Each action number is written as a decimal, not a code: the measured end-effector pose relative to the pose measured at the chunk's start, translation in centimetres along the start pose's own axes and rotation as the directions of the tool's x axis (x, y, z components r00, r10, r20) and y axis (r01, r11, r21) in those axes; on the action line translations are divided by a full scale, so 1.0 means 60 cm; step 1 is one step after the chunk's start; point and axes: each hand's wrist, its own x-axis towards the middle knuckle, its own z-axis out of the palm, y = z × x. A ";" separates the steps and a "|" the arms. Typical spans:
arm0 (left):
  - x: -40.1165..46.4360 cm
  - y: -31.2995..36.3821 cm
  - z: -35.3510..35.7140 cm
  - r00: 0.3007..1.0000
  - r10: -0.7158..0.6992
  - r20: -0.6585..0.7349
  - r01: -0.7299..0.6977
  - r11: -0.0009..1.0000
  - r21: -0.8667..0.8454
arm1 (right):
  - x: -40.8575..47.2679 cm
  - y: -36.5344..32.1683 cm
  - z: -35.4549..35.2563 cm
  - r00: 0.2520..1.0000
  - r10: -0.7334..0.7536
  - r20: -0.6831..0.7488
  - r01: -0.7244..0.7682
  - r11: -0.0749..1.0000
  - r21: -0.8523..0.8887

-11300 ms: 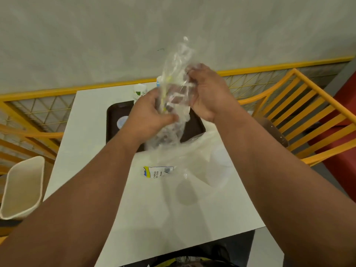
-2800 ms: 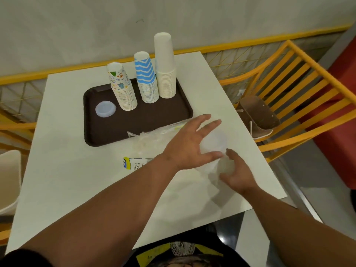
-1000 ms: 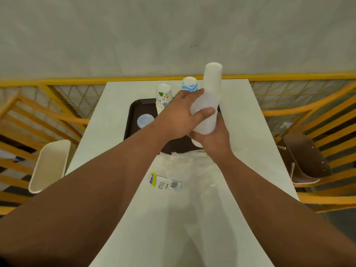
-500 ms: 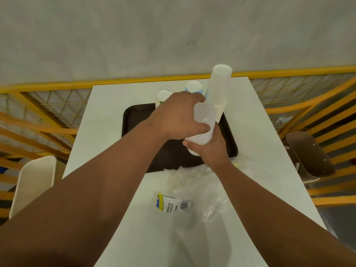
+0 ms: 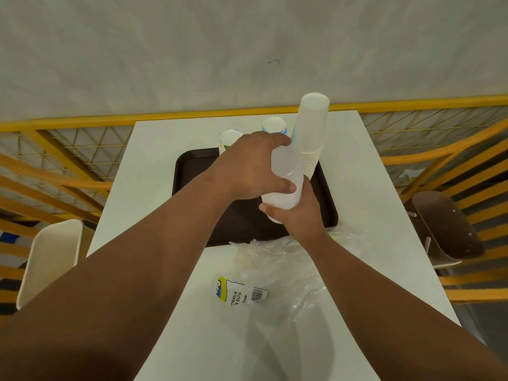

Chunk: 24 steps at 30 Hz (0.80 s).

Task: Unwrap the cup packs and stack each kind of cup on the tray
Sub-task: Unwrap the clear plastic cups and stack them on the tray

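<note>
Translucent cup stack held over brown tray, just beside tall white stack. Left hand wrapped round upper part, right hand cupping base; two-handed grip likely steadying loose cups for upright set-down. Empty wrapper discarded on worktop.

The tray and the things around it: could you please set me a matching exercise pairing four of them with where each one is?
Things:
1. tall white stack
2. translucent cups
3. empty wrapper
4. brown tray

Places:
A. loose on the table, nearer than the tray
B. standing on the tray's far right
C. flat on the white table
D. held between both hands, above the tray

Pairs: 1-B, 2-D, 3-A, 4-C
</note>
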 end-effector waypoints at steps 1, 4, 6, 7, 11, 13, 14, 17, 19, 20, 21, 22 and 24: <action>0.000 0.001 0.000 1.000 0.002 -0.001 -0.002 1.000 0.006 | 0.001 0.001 0.000 1.000 -0.001 0.002 0.001 1.000 0.003; 0.000 0.001 -0.001 0.999 0.020 -0.029 -0.020 1.000 0.009 | 0.004 0.002 0.000 1.000 -0.001 -0.006 0.001 1.000 0.026; -0.001 -0.002 -0.003 0.998 0.017 -0.059 -0.017 1.000 0.000 | 0.005 0.004 0.001 1.000 -0.006 -0.007 0.006 0.999 0.045; -0.001 -0.005 -0.003 0.997 0.012 -0.072 -0.012 1.000 -0.001 | 0.006 0.004 0.003 1.000 -0.008 -0.003 0.009 0.999 0.047; -0.002 -0.013 -0.008 0.993 0.010 -0.115 -0.012 1.000 -0.022 | 0.007 0.002 0.012 1.000 -0.003 -0.002 0.003 0.998 0.065; -0.004 -0.014 -0.016 0.988 0.014 -0.151 -0.020 0.999 -0.037 | 0.007 0.001 0.015 1.000 -0.002 -0.005 0.002 0.997 0.071; -0.005 -0.015 -0.023 0.985 0.014 -0.175 -0.022 0.999 -0.047 | 0.008 0.001 0.017 1.000 -0.004 -0.007 0.005 0.997 0.075; -0.008 -0.030 -0.053 0.963 -0.033 -0.267 0.004 0.994 -0.107 | 0.009 0.003 0.024 1.000 -0.005 -0.009 0.006 0.996 0.084; -0.009 -0.053 -0.074 0.938 -0.070 -0.339 0.026 0.991 -0.131 | 0.011 0.003 0.030 1.000 -0.011 -0.004 0.011 0.996 0.086; -0.010 -0.070 -0.081 0.926 -0.087 -0.367 0.041 0.991 -0.131 | 0.012 0.005 0.034 1.000 -0.009 -0.001 0.010 0.996 0.090; -0.010 -0.086 -0.087 0.915 -0.106 -0.391 0.061 0.990 -0.126 | 0.013 0.006 0.036 1.000 -0.011 -0.002 0.011 0.996 0.092; -0.010 -0.104 -0.089 0.904 -0.129 -0.407 0.087 0.989 -0.121 | 0.013 0.006 0.038 1.000 -0.015 -0.003 0.016 0.996 0.091; -0.009 -0.145 -0.084 0.886 -0.176 -0.429 0.144 0.984 -0.107 | 0.014 0.007 0.044 1.000 -0.029 -0.012 0.030 0.995 0.097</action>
